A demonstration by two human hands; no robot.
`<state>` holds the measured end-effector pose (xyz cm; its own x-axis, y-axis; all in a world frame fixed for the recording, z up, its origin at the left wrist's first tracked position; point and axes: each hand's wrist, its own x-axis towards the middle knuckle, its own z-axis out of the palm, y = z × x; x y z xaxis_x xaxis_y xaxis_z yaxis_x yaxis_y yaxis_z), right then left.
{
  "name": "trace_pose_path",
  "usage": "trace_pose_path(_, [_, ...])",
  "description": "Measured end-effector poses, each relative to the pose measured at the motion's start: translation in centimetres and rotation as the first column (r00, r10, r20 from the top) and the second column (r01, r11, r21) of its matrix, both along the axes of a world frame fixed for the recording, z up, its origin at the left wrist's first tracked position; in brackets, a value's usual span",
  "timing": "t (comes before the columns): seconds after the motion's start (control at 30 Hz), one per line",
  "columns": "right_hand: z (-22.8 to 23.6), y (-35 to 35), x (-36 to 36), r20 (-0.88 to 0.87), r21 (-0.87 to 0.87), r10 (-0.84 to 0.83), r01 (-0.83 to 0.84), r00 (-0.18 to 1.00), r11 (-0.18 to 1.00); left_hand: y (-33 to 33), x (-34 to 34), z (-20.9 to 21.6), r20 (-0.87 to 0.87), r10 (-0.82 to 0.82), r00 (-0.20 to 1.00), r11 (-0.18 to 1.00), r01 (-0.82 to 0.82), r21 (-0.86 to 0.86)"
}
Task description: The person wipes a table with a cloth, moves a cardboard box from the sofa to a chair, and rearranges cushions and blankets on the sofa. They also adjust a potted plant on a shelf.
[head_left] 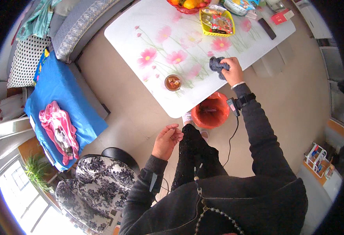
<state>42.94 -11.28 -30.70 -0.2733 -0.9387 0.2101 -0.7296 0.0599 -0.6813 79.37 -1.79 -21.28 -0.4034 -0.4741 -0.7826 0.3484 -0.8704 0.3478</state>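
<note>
My right hand point(233, 71) is closed on a bunched dark grey cloth point(218, 65), held at the near right edge of the white table point(128, 43). The cloth lies against or just above the flower-printed tabletop; I cannot tell which. My left hand point(167, 140) is in front of my body, away from the table, its fingers loosely curled and apart with nothing seen in them. On the table's near part stands a round brown glass dish point(173, 82) with pale bits inside. Below the table's near edge is an orange-red bin point(210, 111) with a liner.
Along the table's far side are a red fruit basket point(187, 5), a yellow basket point(204, 29) of packets, a dark remote point(266, 29) and a red box point(278, 17). A patterned chair point(105, 180) is at left, beyond it a blue-covered seat point(58, 90). A cable point(231, 145) hangs from my right wrist.
</note>
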Motion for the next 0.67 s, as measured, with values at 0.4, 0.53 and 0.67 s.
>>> trace_pose_path(0.4, [5.6, 7.5, 1.9, 0.213, 0.33, 0.055, -0.124, 0.976, 0.936, 3.2, 2.4, 5.7, 0.113, 0.019, 0.993, 0.985, 0.001, -0.17])
trace_pose_path(0.53, [13.4, 13.0, 1.8, 0.236, 0.302, -0.006, -0.068, 0.972, 0.951, 7.0, 4.8, 10.4, 0.148, 0.077, 0.986, 0.961, -0.034, -0.276])
trace_pose_path(0.67, [18.6, 17.9, 2.8, 0.306, 0.256, 0.105, -0.188, 0.946, 0.948, 12.3, 7.9, 15.6, 0.142, 0.079, 0.987, 0.912, -0.014, -0.411])
